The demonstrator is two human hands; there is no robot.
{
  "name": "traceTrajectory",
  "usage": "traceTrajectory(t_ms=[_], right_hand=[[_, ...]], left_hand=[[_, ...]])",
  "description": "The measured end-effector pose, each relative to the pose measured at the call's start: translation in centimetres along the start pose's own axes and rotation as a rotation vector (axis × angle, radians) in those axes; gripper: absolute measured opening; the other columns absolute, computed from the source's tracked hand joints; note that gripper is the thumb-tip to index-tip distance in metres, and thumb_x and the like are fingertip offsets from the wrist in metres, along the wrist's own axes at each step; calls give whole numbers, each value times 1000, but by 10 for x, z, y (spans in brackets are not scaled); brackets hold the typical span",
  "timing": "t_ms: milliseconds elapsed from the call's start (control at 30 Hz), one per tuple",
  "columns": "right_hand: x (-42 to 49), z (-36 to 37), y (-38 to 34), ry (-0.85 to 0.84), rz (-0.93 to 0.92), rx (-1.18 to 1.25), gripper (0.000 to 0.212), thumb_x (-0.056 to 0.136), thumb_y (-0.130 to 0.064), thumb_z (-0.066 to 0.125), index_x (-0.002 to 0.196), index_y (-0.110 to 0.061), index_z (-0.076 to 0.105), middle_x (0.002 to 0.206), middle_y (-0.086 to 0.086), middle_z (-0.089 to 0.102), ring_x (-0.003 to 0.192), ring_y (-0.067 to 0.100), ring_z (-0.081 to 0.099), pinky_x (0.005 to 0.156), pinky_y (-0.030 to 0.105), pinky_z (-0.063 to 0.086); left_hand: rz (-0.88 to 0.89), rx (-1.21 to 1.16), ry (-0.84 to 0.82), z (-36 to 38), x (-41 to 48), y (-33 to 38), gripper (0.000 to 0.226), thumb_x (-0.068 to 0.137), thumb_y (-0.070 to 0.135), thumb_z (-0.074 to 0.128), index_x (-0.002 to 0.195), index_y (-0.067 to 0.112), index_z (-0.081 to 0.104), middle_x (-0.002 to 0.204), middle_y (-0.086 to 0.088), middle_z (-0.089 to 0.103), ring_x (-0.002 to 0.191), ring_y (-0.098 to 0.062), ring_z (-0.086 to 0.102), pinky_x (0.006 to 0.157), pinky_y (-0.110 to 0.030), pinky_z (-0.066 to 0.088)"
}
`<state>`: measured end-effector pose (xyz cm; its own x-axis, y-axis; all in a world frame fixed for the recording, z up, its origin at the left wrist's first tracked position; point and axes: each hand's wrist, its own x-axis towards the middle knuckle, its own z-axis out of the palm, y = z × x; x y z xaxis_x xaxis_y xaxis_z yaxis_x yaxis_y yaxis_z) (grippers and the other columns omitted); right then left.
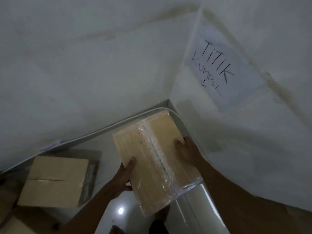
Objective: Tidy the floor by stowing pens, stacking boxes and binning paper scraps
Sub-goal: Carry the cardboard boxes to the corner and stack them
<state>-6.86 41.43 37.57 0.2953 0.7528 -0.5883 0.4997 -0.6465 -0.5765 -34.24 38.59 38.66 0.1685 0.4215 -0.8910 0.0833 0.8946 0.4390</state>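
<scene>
A tan cardboard box [157, 159] wrapped in clear tape and plastic sits in the corner where two white walls meet. My left hand [125, 178] grips its near left edge, thumb on top. On the right side, my right hand [184, 146] holds the box's edge, fingers over the top. I cannot tell whether the box rests on the floor or hangs just above it. No pens or paper scraps are in sight.
A second cardboard box [54, 181] lies to the left on the glossy white floor [108, 168], with more cardboard [15, 225] at the bottom left. A paper sign [221, 71] reading "TITIK KUMPUL" is on the right wall. A white cable [184, 125] runs along the skirting.
</scene>
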Motion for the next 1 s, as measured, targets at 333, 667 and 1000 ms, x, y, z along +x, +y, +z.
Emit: traceTrajectory(t_ms=[333, 667, 1000], right_hand=[[121, 54, 49, -41, 6, -80, 72, 83, -52, 63, 141, -16, 41, 135, 8, 54, 122, 30, 54, 97, 38, 45], [181, 99, 103, 34, 64, -154, 80, 83, -45, 66, 146, -10, 31, 146, 12, 43, 131, 30, 45, 106, 43, 39], [176, 151, 155, -43, 808, 551, 109, 74, -64, 68, 151, -13, 11, 148, 17, 30, 130, 41, 40, 92, 62, 48]], left_hand=[[-19, -88, 40, 6, 146, -18, 73, 82, 66, 48, 145, 34, 26, 138, -7, 48, 121, -34, 50, 81, -53, 52], [-38, -140, 25, -4, 275, -28, 67, 87, 58, 48, 144, 31, 26, 141, -11, 45, 125, -37, 47, 98, -66, 40], [-34, -207, 64, 9, 346, -28, 59, 92, 49, 48, 143, 24, 31, 142, -15, 44, 128, -40, 44, 91, -62, 43]])
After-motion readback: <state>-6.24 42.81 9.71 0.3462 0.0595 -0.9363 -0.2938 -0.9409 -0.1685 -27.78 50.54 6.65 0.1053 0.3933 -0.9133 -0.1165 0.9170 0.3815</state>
